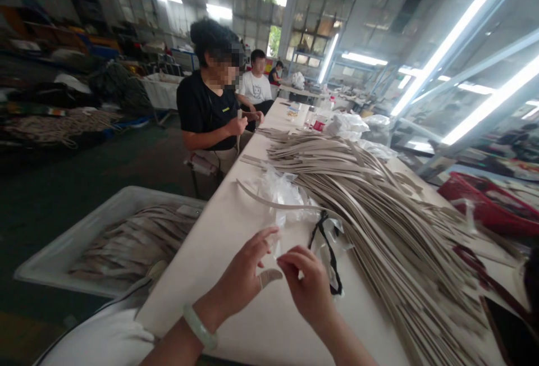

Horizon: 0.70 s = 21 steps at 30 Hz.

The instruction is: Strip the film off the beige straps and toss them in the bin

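The clear plastic (pixel 275 186) sits crumpled on the bench (pixel 202 265), against the left side of the long strip pile (pixel 370 209), whose long axis runs from near right to far left. A single loose strip (pixel 290 206) bows along the near edge of the plastic, roughly crosswise to the viewer, with its right end meeting the strip pile and its other end out to the left of it.

The plastic lies straight ahead of both hands, and the left hand (pixel 248 265) is nearer to it, its fingertips just short of the lower folds. That hand is loosely spread, thumb apart from curved fingers (the thumb wears a beige cover). The right hand (pixel 305 279), closer to the strip pile, has its fingertips drawn into a narrow pinch; whether any thin film is caught there, I cannot tell.

Between the right hand and the strip pile lies a black band (pixel 333 262). Farther left of the pile, beyond the bench, stands a white tub (pixel 46 265) of strips; past the pile's far end sits a co-worker in black (pixel 210 110).
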{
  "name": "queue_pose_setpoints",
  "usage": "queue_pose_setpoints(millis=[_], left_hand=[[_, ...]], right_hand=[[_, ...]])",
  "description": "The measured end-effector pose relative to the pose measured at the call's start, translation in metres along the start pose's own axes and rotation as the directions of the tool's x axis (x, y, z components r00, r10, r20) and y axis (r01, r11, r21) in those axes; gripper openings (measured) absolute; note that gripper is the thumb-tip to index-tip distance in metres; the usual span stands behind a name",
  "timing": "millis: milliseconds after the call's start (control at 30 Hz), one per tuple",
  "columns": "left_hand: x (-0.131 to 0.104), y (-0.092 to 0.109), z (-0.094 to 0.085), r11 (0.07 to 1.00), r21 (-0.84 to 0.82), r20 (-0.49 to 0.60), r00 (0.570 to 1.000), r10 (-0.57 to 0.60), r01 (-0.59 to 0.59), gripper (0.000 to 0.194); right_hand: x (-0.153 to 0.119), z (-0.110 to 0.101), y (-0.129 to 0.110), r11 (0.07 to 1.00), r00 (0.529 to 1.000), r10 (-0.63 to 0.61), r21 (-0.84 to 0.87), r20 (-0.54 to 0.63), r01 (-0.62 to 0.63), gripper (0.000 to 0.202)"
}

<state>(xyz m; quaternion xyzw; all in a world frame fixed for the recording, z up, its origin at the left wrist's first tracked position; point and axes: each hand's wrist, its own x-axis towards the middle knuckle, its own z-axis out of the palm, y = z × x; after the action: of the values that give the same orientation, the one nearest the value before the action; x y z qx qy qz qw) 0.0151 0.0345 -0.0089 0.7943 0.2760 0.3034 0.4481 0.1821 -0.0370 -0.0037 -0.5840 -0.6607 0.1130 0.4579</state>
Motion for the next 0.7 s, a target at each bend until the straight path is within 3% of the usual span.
queue_pose_setpoints(millis=[100,300,367,400,433,500,533,567,600,633,700], left_hand=[[-0.007,0.01,-0.004,0.999,-0.047,0.215,0.977,0.004,0.006,0.017],[-0.02,0.024,-0.009,0.979,-0.137,0.298,0.948,-0.107,0.153,0.025],[-0.021,0.032,-0.018,0.953,-0.214,0.393,0.912,-0.116,0.214,0.026],[-0.021,0.035,-0.024,0.935,-0.242,0.49,0.864,-0.112,0.258,0.027],[-0.022,0.038,-0.031,0.917,-0.256,0.609,0.788,-0.092,0.305,0.029],[-0.024,0.041,-0.047,0.876,-0.284,0.822,0.569,0.013,0.389,0.035],[-0.027,0.041,-0.056,0.854,-0.312,0.872,0.483,0.083,0.416,0.039],[-0.03,0.04,-0.064,0.829,-0.356,0.885,0.441,0.15,0.432,0.043],[-0.033,0.038,-0.073,0.798,-0.413,0.873,0.44,0.21,0.44,0.046],[-0.037,0.035,-0.081,0.763,-0.47,0.846,0.473,0.245,0.444,0.047],[-0.045,0.032,-0.095,0.719,-0.566,0.749,0.616,0.244,0.403,0.045]], right_hand=[[-0.028,-0.002,-0.023,0.997,0.996,-0.077,0.034,0.035,0.076,0.021],[-0.03,-0.014,-0.036,0.996,0.998,-0.065,0.065,-0.004,0.065,0.016],[-0.03,-0.013,-0.038,0.992,1.0,-0.004,0.129,0.017,0.002,0.013],[-0.031,-0.011,-0.038,0.986,0.999,0.028,0.161,0.03,-0.032,0.011],[-0.032,-0.009,-0.035,0.981,0.998,0.058,0.181,0.038,-0.064,0.01],[-0.029,-0.003,-0.024,0.981,0.994,0.101,0.162,0.037,-0.106,0.011],[-0.026,0.0,-0.015,0.987,0.993,0.111,0.115,0.046,-0.116,0.013],[-0.021,0.004,-0.005,0.991,0.991,0.116,0.054,0.068,-0.12,0.013],[-0.015,0.009,0.006,0.993,0.987,0.121,-0.009,0.111,-0.12,0.013],[-0.009,0.013,0.017,0.991,0.977,0.124,-0.064,0.174,-0.115,0.017],[0.0,0.022,0.035,0.99,0.939,0.109,-0.123,0.325,-0.073,0.03]])
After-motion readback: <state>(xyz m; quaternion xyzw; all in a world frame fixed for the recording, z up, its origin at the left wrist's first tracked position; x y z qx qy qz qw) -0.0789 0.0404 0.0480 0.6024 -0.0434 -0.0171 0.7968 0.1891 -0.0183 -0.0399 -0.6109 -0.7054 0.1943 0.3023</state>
